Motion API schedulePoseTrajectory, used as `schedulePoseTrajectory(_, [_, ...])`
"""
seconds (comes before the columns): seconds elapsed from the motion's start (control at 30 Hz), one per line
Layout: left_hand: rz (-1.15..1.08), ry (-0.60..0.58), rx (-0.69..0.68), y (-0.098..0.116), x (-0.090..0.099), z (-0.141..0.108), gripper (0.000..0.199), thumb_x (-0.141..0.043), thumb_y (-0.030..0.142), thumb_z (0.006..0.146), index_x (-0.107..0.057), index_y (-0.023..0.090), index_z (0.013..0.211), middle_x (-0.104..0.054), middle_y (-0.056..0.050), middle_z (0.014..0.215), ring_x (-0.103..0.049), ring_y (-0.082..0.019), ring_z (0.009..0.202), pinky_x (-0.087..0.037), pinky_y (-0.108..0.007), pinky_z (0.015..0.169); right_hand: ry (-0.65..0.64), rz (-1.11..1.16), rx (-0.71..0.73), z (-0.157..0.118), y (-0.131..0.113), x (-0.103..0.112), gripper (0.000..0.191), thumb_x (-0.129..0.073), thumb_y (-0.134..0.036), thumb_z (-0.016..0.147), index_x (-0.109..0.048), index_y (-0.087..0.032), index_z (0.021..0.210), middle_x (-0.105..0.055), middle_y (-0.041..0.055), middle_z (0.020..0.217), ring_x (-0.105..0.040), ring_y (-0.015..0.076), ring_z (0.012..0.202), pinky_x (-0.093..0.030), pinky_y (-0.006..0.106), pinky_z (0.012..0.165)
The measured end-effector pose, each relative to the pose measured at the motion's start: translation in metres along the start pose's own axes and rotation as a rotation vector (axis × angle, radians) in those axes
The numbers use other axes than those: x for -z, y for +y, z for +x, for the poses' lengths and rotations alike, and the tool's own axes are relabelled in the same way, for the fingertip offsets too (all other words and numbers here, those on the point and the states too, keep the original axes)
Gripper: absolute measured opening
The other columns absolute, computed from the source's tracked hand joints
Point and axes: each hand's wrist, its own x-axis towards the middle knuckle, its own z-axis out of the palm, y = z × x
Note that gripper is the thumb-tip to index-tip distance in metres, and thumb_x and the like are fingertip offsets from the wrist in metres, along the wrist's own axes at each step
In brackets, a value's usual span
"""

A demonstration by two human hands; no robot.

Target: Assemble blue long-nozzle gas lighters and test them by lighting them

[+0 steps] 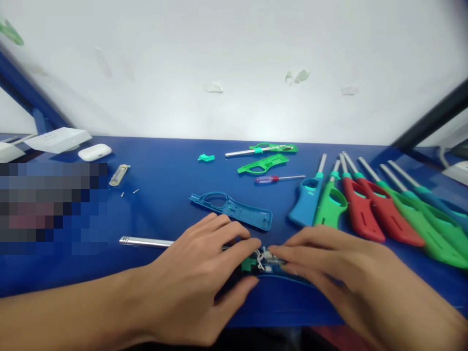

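An opened blue lighter [268, 274] lies near the table's front edge, its metal tube [146, 242] pointing left. White wires and a green part show inside it. My left hand [204, 273] is closed round its middle, the fingers over the top and the thumb at the near side. At the right end, my right hand [329, 263] pinches a small metallic part [273, 258] between thumb and fingers, partly hidden. Just behind the hands rests an empty blue half-shell [244, 211], its inner side up.
Assembled lighters in blue [305, 202], green and red [360, 209] fan out at the right. Behind are a screwdriver [270, 180], a green half-shell [263, 164] and another opened lighter [252, 151]. A clear tank [119, 175], small screws and a white case [95, 152] lie left.
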Motion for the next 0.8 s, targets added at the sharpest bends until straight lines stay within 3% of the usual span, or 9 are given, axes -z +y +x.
schedulePoseTrajectory(0.07, [0.013, -0.004, 0.028, 0.001, 0.002, -0.004, 0.030, -0.055, 0.025, 0.102, -0.057, 0.017, 0.131, -0.069, -0.005, 0.114, -0.062, -0.021, 0.104, -0.043, -0.039, 0.101, -0.041, -0.021, 0.059, -0.007, -0.004, -0.001, 0.041, -0.045, -0.015, 0.095, -0.076, -0.037, 0.111, -0.078, -0.0044, 0.098, -0.075, 0.0105, 0.074, -0.062, 0.016, 0.065])
schedulePoseTrajectory(0.17, [0.005, -0.030, 0.064, 0.001, 0.001, -0.006, 0.028, -0.055, 0.026, 0.104, -0.056, 0.022, 0.132, -0.069, 0.000, 0.116, -0.061, -0.020, 0.107, -0.039, -0.037, 0.104, 0.076, -0.101, 0.127, -0.021, -0.006, -0.009, 0.041, -0.043, -0.013, 0.093, -0.074, -0.029, 0.115, -0.078, 0.0001, 0.099, -0.077, 0.0146, 0.080, -0.063, 0.021, 0.064])
schedulePoseTrajectory(0.23, [0.001, -0.020, 0.072, 0.001, 0.001, -0.006, 0.027, -0.056, 0.025, 0.104, -0.056, 0.022, 0.130, -0.069, 0.001, 0.115, -0.061, -0.019, 0.107, -0.037, -0.036, 0.104, 0.141, -0.140, 0.100, -0.033, -0.004, -0.018, 0.034, -0.050, -0.019, 0.098, -0.070, -0.026, 0.124, -0.076, 0.0021, 0.111, -0.075, 0.0151, 0.095, -0.063, 0.023, 0.081])
schedulePoseTrajectory(0.3, [-0.007, -0.007, 0.063, 0.000, 0.001, -0.005, 0.027, -0.057, 0.025, 0.103, -0.056, 0.022, 0.130, -0.069, 0.001, 0.115, -0.061, -0.019, 0.106, -0.037, -0.036, 0.104, 0.202, -0.123, 0.059, -0.044, -0.002, -0.029, 0.034, -0.056, -0.022, 0.099, -0.065, -0.024, 0.132, -0.070, 0.0035, 0.126, -0.069, 0.0140, 0.113, -0.053, 0.023, 0.102])
schedulePoseTrajectory(0.37, [-0.025, -0.013, 0.052, -0.001, 0.001, -0.004, 0.027, -0.058, 0.026, 0.103, -0.056, 0.022, 0.129, -0.069, 0.002, 0.115, -0.061, -0.018, 0.104, -0.037, -0.035, 0.103, 0.259, -0.089, 0.059, -0.051, -0.002, -0.037, 0.037, -0.060, -0.017, 0.097, -0.065, -0.024, 0.132, -0.065, 0.0028, 0.133, -0.063, 0.0144, 0.121, -0.048, 0.024, 0.107])
schedulePoseTrajectory(0.53, [-0.043, -0.018, 0.040, -0.001, 0.001, -0.002, 0.020, -0.061, 0.026, 0.102, -0.061, 0.021, 0.121, -0.071, 0.002, 0.107, -0.061, -0.017, 0.098, -0.040, -0.035, 0.098, 0.397, -0.027, -0.023, -0.054, -0.009, -0.046, 0.039, -0.064, -0.008, 0.091, -0.069, -0.027, 0.125, -0.068, -0.0006, 0.124, -0.064, 0.0162, 0.114, -0.051, 0.027, 0.098])
schedulePoseTrajectory(0.8, [-0.060, -0.089, 0.018, -0.001, 0.002, -0.003, 0.014, -0.056, 0.023, 0.103, -0.066, 0.021, 0.112, -0.070, -0.002, 0.110, -0.060, -0.020, 0.096, -0.046, -0.038, 0.091, 0.366, -0.025, 0.007, -0.055, -0.007, -0.044, 0.043, -0.065, -0.009, 0.089, -0.068, -0.030, 0.126, -0.070, -0.0012, 0.122, -0.066, 0.0179, 0.112, -0.057, 0.028, 0.092])
